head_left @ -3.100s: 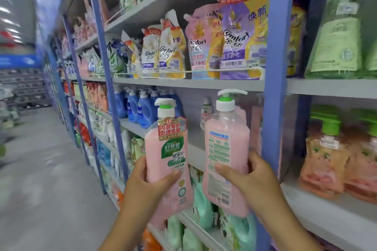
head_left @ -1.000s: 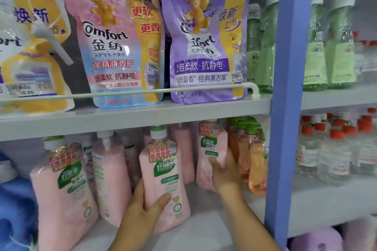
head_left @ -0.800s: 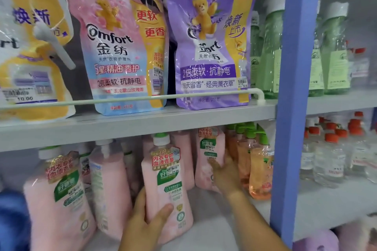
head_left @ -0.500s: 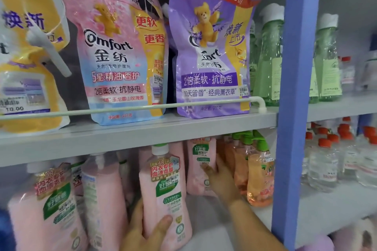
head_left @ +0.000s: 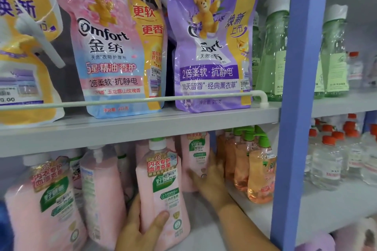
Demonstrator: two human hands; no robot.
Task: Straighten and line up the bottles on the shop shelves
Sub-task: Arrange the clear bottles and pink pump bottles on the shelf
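Observation:
My left hand grips a pink pump bottle standing upright on the lower shelf, thumb across its front. My right hand reaches deeper in and holds a second pink bottle at its lower right side. Two more pink bottles stand to the left, one of them turned with its back label outward.
Orange pump bottles with green tops stand right of my right hand. A blue upright post divides the bays. Softener pouches sit behind a rail on the upper shelf. Clear bottles with red caps fill the right bay.
Both pink bottles went from held in the aisle onto the lower shelf. Over the last second my right hand has kept hold of the rear bottle; the camera drifted slightly.

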